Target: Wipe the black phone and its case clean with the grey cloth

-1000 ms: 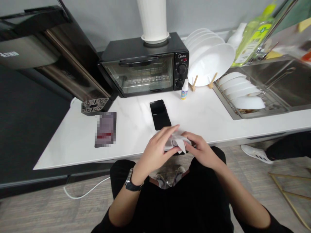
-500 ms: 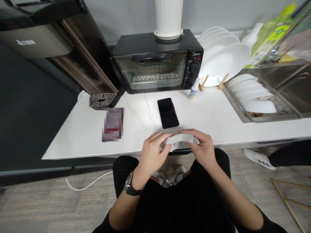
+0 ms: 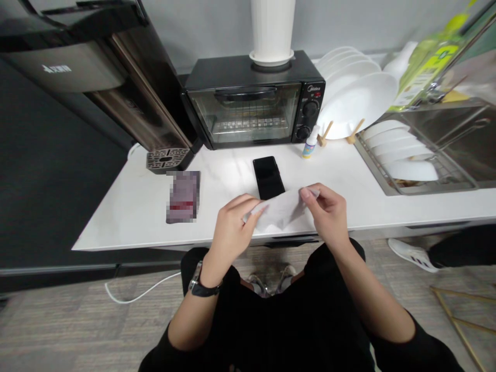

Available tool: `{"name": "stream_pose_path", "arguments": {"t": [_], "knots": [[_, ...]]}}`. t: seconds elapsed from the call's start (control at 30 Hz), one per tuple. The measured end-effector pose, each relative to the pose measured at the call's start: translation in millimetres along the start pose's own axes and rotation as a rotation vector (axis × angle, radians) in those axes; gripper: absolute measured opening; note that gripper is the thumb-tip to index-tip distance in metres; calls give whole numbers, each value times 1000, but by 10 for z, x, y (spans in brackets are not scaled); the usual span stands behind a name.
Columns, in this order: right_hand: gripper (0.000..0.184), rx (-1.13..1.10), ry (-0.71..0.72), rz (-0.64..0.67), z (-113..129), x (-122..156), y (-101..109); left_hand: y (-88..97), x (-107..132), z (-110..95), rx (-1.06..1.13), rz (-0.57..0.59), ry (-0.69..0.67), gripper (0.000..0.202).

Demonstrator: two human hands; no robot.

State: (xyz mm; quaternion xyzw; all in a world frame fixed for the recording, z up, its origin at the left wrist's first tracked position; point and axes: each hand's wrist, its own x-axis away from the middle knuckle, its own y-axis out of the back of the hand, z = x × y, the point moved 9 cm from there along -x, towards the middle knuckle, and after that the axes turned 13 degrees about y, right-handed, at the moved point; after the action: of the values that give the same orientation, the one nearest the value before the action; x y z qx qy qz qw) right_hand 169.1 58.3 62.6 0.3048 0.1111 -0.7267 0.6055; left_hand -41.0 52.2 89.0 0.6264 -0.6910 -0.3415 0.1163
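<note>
Both hands hold a white wipe (image 3: 281, 213) stretched between them over the front edge of the white counter (image 3: 132, 212). My left hand (image 3: 232, 232) pinches its left corner and my right hand (image 3: 327, 214) pinches its right corner. A black phone (image 3: 268, 177) lies face up on the counter just behind the wipe. A small spray bottle (image 3: 310, 145) stands by the toaster oven.
A black toaster oven (image 3: 251, 103) with a white vase on top sits at the back. White plates (image 3: 356, 98) stand in a rack, bowls (image 3: 403, 155) in the sink drainer. A dark packet (image 3: 183, 196) lies left. Another person's shoe (image 3: 413, 254) shows at the right.
The folded wipe has been pulled open and spread wider between my hands, which moved apart and slightly up over the counter edge.
</note>
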Motion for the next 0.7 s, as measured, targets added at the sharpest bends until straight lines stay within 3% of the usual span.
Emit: {"name": "stream_pose_path", "arguments": {"t": [0.07,0.17,0.27,0.37,0.43,0.53,0.7], "knots": [[27,-7,84,-27,120,-127,56,122,-63,-103,-2,-56,-59,18],[13,24,211,-6,310,-191,134,288,-53,-265,-63,-145,-178,13],[10,79,234,98,317,-19,162,251,99,-293,-186,-107,-254,12],[11,43,177,268,151,333,100,-59,342,-89,-340,153,-227,17],[13,11,116,345,25,561,55,-168,491,76,-355,232,-171,21],[14,17,82,356,-53,709,22,-199,583,229,-337,238,-102,22],[14,140,134,305,-68,488,-53,-115,364,430,-298,111,80,31]]}}
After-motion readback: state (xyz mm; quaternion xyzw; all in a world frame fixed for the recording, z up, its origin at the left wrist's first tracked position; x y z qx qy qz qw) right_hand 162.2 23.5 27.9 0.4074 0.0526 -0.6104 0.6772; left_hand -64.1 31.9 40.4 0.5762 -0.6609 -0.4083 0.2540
